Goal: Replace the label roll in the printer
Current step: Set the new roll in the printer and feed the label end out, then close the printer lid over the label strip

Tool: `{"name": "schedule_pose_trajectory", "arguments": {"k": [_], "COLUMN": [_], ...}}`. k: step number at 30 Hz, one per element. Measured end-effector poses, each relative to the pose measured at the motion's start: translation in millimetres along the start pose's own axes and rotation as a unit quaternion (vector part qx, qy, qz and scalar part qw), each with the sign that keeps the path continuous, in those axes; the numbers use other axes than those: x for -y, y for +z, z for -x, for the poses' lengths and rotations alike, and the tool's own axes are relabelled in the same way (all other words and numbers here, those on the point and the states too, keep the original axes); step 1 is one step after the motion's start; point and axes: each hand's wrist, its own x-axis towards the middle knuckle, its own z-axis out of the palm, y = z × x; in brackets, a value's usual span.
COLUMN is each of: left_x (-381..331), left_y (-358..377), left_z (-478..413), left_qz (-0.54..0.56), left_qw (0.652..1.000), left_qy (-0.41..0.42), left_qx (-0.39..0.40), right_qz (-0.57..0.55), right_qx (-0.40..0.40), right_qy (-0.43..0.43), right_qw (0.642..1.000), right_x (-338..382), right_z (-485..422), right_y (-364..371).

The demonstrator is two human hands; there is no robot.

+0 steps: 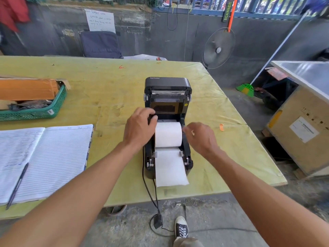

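A black label printer stands on the yellow-green table with its lid raised. A white label roll sits in its bay. A strip of label paper runs from the roll, under the guides and out over the front edge. My left hand is at the roll's left end, thumb on top of the roll and fingers curled over into the bay. My right hand hovers at the roll's right end, its loosely bent fingertips touching the printer's right side wall.
An open lined notebook with a pen lies at the left, behind it a green basket of cardboard. The printer's cable hangs off the near table edge to an adapter on the floor. A wooden crate stands right.
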Motion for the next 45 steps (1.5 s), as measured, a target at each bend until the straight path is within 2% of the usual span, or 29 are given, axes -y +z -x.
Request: {"name": "schedule_pose_trajectory", "arguments": {"k": [4, 7, 13, 18, 21, 29, 33, 37, 45], "left_x": [-10.7, -20.0, -32.1, -31.3, -24.2, -33.0, -37.1, -43.8, -47.3], "left_y": [-11.6, -13.5, -5.3, 4.3, 12.7, 8.0, 2.6, -4.6, -23.3], "left_z": [-48.0, -78.7, -107.7, -118.4, -121.2, -107.4, -87.9, -58.6, 5.3], "left_qz": [0.005, 0.023, 0.047, 0.064, 0.085, 0.105, 0.112, 0.117, 0.115], "left_qw": [0.997, 0.987, 0.97, 0.96, 0.953, 0.936, 0.937, 0.938, 0.942], "left_qy": [-0.07, -0.155, -0.239, -0.272, -0.289, -0.336, -0.332, -0.325, -0.312], "left_qx": [-0.034, -0.04, -0.013, 0.009, 0.025, -0.016, -0.016, -0.019, 0.045], "right_qz": [-0.039, -0.067, -0.136, -0.213, -0.234, -0.239, -0.252, -0.265, -0.288], "right_qx": [-0.058, -0.08, -0.059, 0.004, 0.034, 0.01, 0.023, 0.025, 0.024], "right_qy": [0.026, 0.049, 0.074, 0.127, 0.129, 0.138, 0.185, 0.193, 0.206], "right_qw": [0.997, 0.993, 0.986, 0.969, 0.963, 0.961, 0.95, 0.944, 0.935], "right_x": [16.8, 30.6, 47.2, 46.6, 39.2, 37.0, 38.6, 35.1, 28.6], "right_z": [-43.7, -73.2, -117.6, -141.4, -148.1, -132.7, -107.8, -74.2, -7.8], "right_y": [-24.1, -37.3, -44.1, -39.2, -29.8, -25.3, -23.8, -22.1, -19.5]}}
